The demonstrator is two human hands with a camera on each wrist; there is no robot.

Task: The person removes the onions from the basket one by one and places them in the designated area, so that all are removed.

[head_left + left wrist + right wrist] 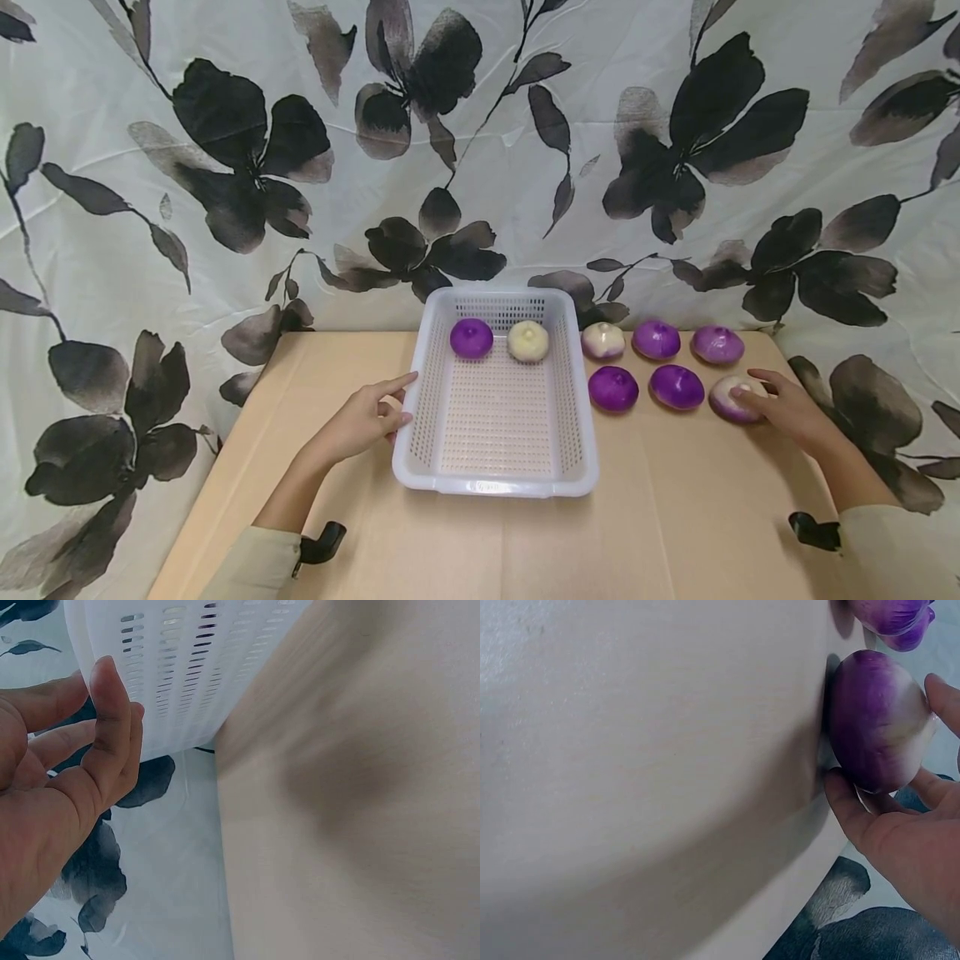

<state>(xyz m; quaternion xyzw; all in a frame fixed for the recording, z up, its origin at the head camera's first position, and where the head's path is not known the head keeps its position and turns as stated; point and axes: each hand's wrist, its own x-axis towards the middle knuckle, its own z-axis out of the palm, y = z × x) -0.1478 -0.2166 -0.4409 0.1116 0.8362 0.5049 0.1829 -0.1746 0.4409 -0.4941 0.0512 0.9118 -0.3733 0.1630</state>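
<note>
A white perforated plastic basket point(495, 467) holds a purple turnip point(472, 338) and a whitish turnip point(528, 341) at its far end. My left hand point(375, 414) grips the basket's left rim; in the left wrist view, fingers point(112, 720) curl against the outer wall. At the right end of the near row, my right hand point(787, 408) holds a purple-and-white turnip point(731, 398). The right wrist view shows thumb and fingers around this turnip point(877, 724), which sits at or just above the table; contact beneath it is unclear.
Several more turnips stand in two rows right of the basket, among them a purple one point(613, 389), another purple one point(677, 387) and a whitish one point(602, 341). The pale wooden table point(495, 550) meets a floral cloth point(525, 233) behind.
</note>
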